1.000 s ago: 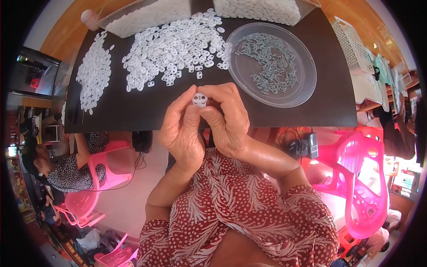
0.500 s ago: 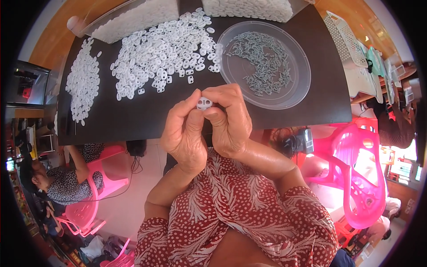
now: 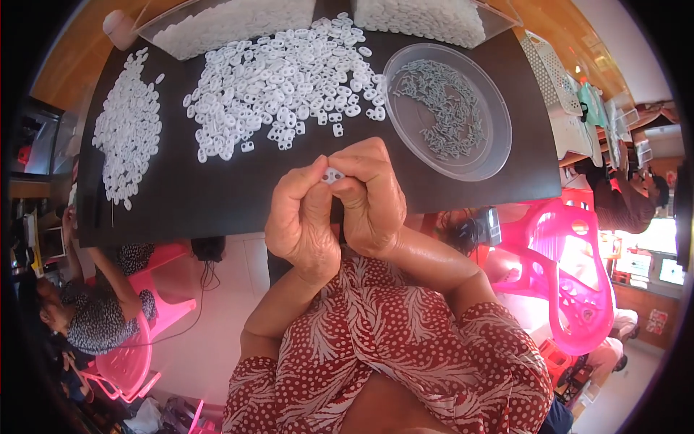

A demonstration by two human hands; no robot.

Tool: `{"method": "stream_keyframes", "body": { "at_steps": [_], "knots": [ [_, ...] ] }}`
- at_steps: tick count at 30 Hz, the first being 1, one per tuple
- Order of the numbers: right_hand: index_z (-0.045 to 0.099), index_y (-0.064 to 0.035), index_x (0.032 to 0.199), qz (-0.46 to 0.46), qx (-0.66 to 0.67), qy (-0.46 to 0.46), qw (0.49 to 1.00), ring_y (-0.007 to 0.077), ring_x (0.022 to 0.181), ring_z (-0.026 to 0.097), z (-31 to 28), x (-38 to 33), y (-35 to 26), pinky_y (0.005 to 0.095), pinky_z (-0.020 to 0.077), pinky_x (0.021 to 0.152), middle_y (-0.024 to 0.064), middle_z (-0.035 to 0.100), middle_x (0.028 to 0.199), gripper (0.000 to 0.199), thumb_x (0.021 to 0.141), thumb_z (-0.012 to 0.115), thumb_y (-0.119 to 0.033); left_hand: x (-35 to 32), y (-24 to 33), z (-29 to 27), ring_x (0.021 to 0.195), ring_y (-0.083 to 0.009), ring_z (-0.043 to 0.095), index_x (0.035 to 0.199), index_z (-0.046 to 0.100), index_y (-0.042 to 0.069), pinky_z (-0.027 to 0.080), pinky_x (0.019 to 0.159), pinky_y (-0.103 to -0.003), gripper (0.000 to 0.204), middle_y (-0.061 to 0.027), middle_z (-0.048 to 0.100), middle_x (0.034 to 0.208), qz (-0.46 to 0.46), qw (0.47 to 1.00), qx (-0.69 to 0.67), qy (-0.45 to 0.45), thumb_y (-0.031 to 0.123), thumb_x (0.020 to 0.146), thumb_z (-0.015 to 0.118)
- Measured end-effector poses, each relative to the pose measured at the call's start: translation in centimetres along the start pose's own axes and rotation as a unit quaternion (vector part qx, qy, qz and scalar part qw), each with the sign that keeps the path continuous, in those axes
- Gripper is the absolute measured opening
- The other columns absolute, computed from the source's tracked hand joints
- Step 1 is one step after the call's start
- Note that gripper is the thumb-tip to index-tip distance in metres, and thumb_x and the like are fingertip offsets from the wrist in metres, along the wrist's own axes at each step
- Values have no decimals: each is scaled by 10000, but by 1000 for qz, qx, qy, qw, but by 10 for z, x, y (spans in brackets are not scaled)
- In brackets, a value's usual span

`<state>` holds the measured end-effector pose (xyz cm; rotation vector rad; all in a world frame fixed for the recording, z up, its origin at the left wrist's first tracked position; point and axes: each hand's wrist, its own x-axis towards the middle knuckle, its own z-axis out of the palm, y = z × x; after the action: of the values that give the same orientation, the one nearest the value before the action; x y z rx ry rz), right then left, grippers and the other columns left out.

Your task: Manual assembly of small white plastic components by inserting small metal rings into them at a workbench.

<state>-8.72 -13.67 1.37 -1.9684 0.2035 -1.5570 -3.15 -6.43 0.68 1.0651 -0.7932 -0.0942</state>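
Observation:
Between the fingertips of both hands is a small white oval plastic piece with holes (image 3: 332, 175). My left hand (image 3: 305, 215) pinches its left end, and my right hand (image 3: 372, 195) pinches its right end. The fingers cover much of the piece. Just beyond my hands, a broad heap of similar white oval pieces (image 3: 271, 87) lies on the dark table (image 3: 238, 195). To the right of that heap stands a round clear plastic tray (image 3: 401, 126) with many small grey-green screws or pins (image 3: 452, 108) in it.
A second pile of small white pieces (image 3: 129, 126) lies at the left. Two clear bins (image 3: 231, 25) full of white parts stand at the back. Pink plastic chairs (image 3: 578, 289) flank the table, and another person (image 3: 97, 318) sits at the left. A white perforated basket (image 3: 546, 69) is far right.
The white piece has turned slightly between my fingertips and shows less of itself. The view has shifted, so the table things appear moved. Both hands keep their pinch.

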Motion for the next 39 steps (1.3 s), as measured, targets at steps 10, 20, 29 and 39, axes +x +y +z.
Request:
{"method": "stream_keyframes", "body": {
  "at_steps": [10,20,29,39],
  "knots": [
    [628,-8,882,121,-184,-19,975,156,668,579,-18,66,30,256,458,609,85,602,773,119,776,646,43,32,-5,-48,767,-136,593,1231,462,-86,495,745,-251,335,-154,644,946,-172,983,-19,-52,33,923,517],
    [647,11,924,68,-412,36,908,186,745,595,-64,211,139,295,463,684,107,640,788,189,783,651,-116,48,-22,-74,705,-120,587,1097,560,-76,496,688,-233,220,-118,651,850,-242,968,-41,-58,15,896,557],
    [644,-42,796,25,-314,-337,887,277,720,546,-15,67,44,363,449,636,84,590,724,72,728,666,-45,41,-25,-84,727,-114,580,1077,569,-52,490,693,-240,194,-100,643,839,-262,961,-67,-61,33,903,557],
    [538,-44,665,-3,-415,-333,847,305,750,541,-7,21,54,392,438,641,113,553,712,155,726,671,-93,30,-25,-78,718,-117,590,1073,583,-64,491,689,-234,205,-103,643,841,-204,978,-6,-41,50,904,561]
  ]
}}
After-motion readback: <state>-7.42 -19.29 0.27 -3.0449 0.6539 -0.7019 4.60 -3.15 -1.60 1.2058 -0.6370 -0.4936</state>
